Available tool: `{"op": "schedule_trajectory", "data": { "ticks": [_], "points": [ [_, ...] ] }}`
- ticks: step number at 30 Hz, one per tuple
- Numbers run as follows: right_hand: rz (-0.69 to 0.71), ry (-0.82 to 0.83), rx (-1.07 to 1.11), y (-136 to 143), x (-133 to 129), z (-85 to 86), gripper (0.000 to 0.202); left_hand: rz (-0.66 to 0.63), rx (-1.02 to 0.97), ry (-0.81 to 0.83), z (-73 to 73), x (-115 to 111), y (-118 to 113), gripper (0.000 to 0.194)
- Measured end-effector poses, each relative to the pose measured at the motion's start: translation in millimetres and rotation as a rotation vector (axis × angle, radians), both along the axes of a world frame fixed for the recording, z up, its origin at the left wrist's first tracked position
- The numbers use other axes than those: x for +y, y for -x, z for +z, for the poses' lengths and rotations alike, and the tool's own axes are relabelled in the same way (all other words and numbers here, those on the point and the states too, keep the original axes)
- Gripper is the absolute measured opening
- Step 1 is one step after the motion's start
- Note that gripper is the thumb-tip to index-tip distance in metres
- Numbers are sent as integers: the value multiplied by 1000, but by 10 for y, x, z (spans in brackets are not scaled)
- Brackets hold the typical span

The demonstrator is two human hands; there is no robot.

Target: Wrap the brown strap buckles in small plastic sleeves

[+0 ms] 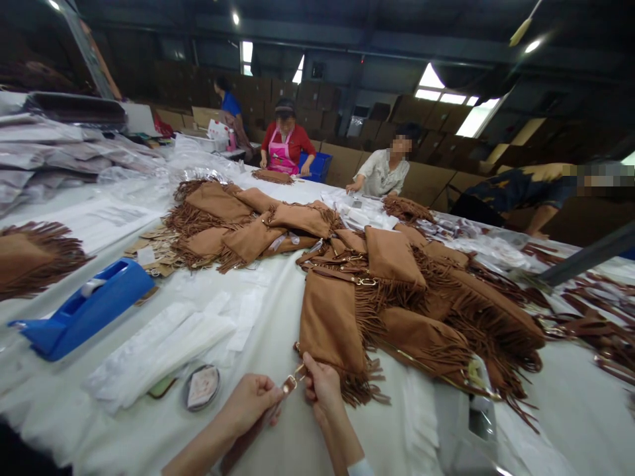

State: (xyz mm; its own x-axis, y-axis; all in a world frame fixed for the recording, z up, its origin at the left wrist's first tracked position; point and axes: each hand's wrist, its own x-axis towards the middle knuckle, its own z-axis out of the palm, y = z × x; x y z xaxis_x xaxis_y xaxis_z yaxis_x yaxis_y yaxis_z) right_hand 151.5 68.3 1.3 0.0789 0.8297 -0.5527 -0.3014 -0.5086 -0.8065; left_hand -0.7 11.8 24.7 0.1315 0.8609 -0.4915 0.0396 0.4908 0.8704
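Close to the table's front edge, my left hand (255, 402) is closed on a brown leather strap (248, 441) that runs down toward me. A gold metal clasp (290, 383) sits at the strap's end, between my two hands. My right hand (322, 387) pinches the gold hardware at the lower corner of a brown fringed bag (331, 318). That bag lies flat just beyond my fingers, its fringe toward the right. Whether the clasp is hooked to the bag's ring, I cannot tell.
Several more brown fringed bags (397, 254) are heaped beyond. At left stand a blue tape dispenser (89, 304), white paper strips (163, 350) and a small round tin (202, 388). A grey dispenser (466, 423) is at right. Several people work across the table, including one in a pink apron (282, 155).
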Motion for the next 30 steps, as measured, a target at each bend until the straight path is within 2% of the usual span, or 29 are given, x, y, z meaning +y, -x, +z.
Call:
{"op": "schedule_trajectory", "data": {
  "ticks": [7,12,15,19,25,28,30],
  "points": [
    [-4,-80,-62,-110,24,113,40,-53,103,-57,-23,81,-16,43],
    [-5,-85,-56,-149,88,185,39,-220,105,-13,-84,-26,108,32],
    [-7,-86,-53,-134,86,203,40,-271,228,-77,-87,-60,131,22],
    [-1,-121,-49,-94,27,241,39,-158,289,-129,-86,11,44,22],
    [-69,-139,-81,-60,-24,274,36,-83,117,-82,-69,158,-140,24],
    [-122,-130,-54,-77,8,264,36,-42,31,-88,-32,162,-156,23],
    [-135,-118,-9,-93,38,260,36,-65,39,-128,-5,143,-128,19]
  ]
}}
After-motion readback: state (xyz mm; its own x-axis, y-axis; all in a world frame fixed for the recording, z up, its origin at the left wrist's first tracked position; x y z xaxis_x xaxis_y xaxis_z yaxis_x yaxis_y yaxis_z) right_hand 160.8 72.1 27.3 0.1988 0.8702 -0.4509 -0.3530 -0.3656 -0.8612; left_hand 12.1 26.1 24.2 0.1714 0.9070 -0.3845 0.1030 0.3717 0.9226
